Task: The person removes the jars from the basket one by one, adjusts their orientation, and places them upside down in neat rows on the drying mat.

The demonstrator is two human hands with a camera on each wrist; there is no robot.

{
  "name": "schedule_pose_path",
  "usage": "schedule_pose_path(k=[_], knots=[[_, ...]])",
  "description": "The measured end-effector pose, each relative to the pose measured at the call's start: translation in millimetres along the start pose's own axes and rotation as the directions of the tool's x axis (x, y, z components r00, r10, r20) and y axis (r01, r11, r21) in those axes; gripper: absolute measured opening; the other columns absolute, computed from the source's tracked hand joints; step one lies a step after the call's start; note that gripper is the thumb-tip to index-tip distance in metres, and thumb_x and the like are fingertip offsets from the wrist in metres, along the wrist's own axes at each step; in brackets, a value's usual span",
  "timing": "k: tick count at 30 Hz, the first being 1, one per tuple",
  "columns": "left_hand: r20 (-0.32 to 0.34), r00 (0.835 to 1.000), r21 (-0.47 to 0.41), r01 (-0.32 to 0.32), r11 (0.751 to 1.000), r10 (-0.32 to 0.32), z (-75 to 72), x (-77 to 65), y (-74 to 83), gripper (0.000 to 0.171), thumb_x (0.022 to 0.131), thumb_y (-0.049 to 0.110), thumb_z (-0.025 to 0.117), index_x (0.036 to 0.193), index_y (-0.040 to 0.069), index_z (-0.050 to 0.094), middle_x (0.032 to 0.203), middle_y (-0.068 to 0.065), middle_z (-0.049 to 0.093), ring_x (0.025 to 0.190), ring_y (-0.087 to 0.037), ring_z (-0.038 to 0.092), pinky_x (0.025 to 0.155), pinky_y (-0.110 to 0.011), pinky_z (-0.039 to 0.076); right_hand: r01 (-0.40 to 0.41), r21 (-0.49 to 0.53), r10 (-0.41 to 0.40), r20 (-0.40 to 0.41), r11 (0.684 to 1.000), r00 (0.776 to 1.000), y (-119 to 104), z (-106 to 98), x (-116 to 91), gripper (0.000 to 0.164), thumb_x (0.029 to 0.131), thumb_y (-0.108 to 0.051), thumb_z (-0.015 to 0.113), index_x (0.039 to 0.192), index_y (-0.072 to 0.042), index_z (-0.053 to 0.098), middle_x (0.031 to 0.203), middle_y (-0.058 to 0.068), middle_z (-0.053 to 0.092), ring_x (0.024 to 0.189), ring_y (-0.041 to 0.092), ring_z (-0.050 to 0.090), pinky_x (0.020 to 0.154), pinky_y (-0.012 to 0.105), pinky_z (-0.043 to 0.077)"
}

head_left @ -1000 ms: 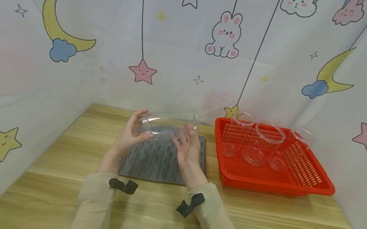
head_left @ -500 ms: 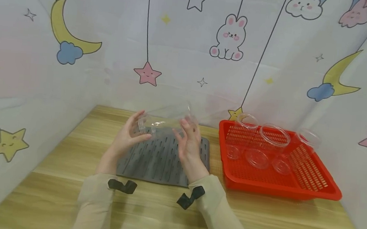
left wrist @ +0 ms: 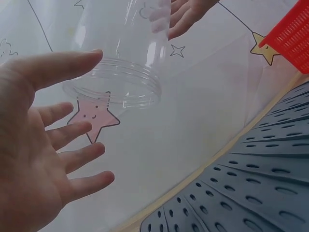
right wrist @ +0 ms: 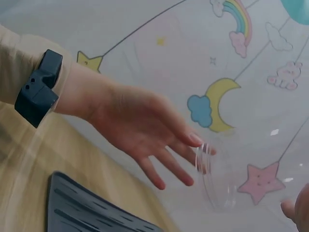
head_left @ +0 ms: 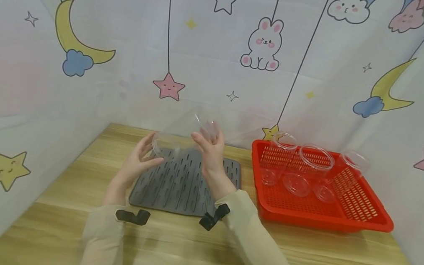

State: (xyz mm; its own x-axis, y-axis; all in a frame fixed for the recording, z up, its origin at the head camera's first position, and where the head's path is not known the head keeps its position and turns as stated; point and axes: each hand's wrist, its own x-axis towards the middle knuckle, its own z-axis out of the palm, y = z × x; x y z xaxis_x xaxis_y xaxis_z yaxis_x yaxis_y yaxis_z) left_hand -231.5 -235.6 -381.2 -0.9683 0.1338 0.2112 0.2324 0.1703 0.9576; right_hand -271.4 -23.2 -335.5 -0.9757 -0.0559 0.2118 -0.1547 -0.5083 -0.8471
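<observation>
With right hand (head_left: 212, 152), pinches upper end of tilted clear container (left wrist: 123, 41) above grey mat (head_left: 181, 184). With left hand (head_left: 132, 163) loosely spread, flanks lower end.

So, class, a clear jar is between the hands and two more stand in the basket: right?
Wrong count: the head view shows three more jars in the basket. A clear jar is indeed between the left hand and right hand.
</observation>
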Motion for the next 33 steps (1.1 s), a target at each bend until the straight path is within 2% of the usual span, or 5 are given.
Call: schedule_pose_path(k=[6,12,16,24,33], knots=[[-0.017,0.999,-0.043,0.034,0.999,-0.035,-9.4,-4.6,-11.9,0.078,0.096,0.007,0.058,0.157,0.008,0.009,0.163,-0.019,0.012,0.149,-0.041,0.012,0.117,-0.064,0.016,0.015,-0.175,-0.009,0.033,0.984,0.999,8,7,13,0.084,0.082,-0.004,0.073,0.152,-0.015,0.029,0.153,0.003,0.039,0.140,0.023,0.038,0.114,0.046,0.036],[-0.057,0.995,-0.046,0.077,0.996,-0.080,-19.4,-7.8,-24.0,0.077,0.095,0.007,0.059,0.156,0.003,0.011,0.162,-0.022,0.014,0.149,-0.041,0.012,0.119,-0.061,0.011,0.031,-0.377,-0.012,0.052,0.926,0.999,23,16,24,0.093,0.079,-0.011,0.080,0.154,-0.016,0.026,0.157,0.007,0.032,0.146,0.025,0.029,0.117,0.044,0.033],[-0.078,0.989,-0.052,0.125,0.991,-0.129,-22.5,-9.0,-34.6,0.077,0.096,0.008,0.058,0.156,0.002,0.010,0.162,-0.022,0.013,0.149,-0.041,0.011,0.121,-0.058,0.009,0.017,-0.457,0.008,0.052,0.889,0.999,34,18,28,0.094,0.078,-0.016,0.082,0.154,-0.017,0.026,0.159,0.007,0.029,0.146,0.026,0.029,0.114,0.044,0.036],[-0.085,0.970,-0.114,0.219,0.969,-0.229,-19.5,-11.9,-51.9,0.080,0.096,0.013,0.059,0.156,0.004,0.007,0.164,-0.018,0.009,0.151,-0.036,0.008,0.123,-0.054,0.006,-0.007,-0.534,0.037,0.045,0.845,0.998,54,15,33,0.096,0.078,-0.022,0.082,0.155,-0.016,0.025,0.158,0.007,0.030,0.145,0.028,0.031,0.113,0.049,0.037],[-0.080,0.949,-0.144,0.292,0.946,-0.305,-23.1,-14.7,-61.6,0.083,0.096,0.017,0.061,0.158,0.011,0.005,0.165,-0.012,0.006,0.151,-0.036,0.006,0.119,-0.062,0.007,-0.014,-0.573,0.060,0.063,0.819,0.996,73,19,36,0.096,0.077,-0.020,0.084,0.154,-0.013,0.026,0.158,0.007,0.032,0.144,0.029,0.033,0.114,0.051,0.035]])
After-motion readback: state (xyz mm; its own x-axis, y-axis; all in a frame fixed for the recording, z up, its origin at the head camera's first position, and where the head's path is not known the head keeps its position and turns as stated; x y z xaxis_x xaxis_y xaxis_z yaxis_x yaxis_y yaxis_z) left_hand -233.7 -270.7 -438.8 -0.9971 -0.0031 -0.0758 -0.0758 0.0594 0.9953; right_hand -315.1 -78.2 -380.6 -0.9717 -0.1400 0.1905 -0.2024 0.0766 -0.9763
